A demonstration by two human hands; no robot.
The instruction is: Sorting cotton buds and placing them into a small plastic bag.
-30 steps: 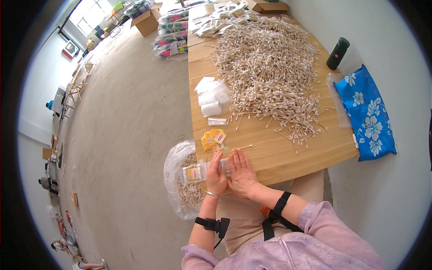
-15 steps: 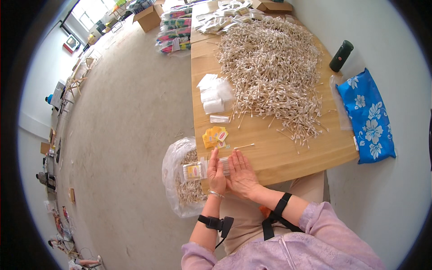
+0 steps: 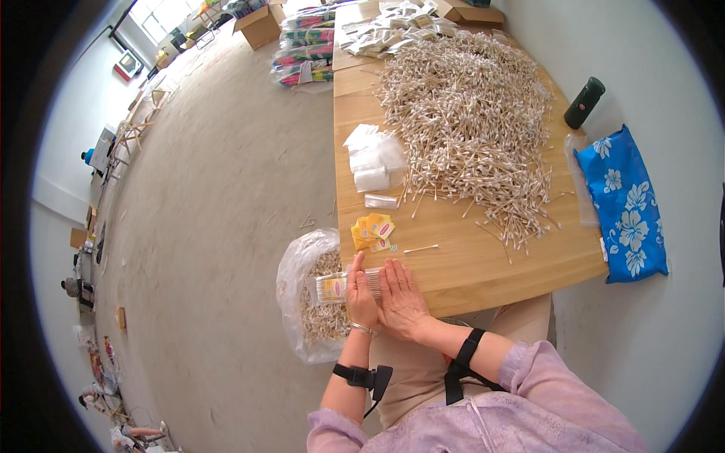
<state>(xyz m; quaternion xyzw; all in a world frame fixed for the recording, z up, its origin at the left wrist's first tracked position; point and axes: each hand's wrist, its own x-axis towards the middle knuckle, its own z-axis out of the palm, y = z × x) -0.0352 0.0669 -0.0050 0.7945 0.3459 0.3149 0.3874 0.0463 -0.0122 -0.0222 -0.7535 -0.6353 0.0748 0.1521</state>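
Note:
At the table's near left corner, a clear packet of cotton swabs (image 3: 331, 288) with a yellow card inside sticks out past the edge. My left hand (image 3: 362, 300) stands on its side across the packet, fingers stretched out. My right hand (image 3: 403, 300) lies close beside it, palm down and fingers straight. White swab ends (image 3: 374, 281) show in a row between the two hands; whether they are all inside the packet I cannot tell. Just beyond my fingers are several yellow cards (image 3: 372, 230) and a single cotton swab (image 3: 421, 248).
A large heap of loose cotton swabs (image 3: 468, 121) covers the table (image 3: 483, 275). Clear bags (image 3: 374, 158) lie left of it, filled packets (image 3: 393, 30) behind. On the right are a dark bottle (image 3: 584, 103) and blue floral package (image 3: 624, 204). A plastic sack of swabs (image 3: 291, 302) hangs below the left edge.
My hands have shifted slightly left relative to the table. The gap between the packet's yellow card and my left hand has narrowed. The whole view has shifted a little.

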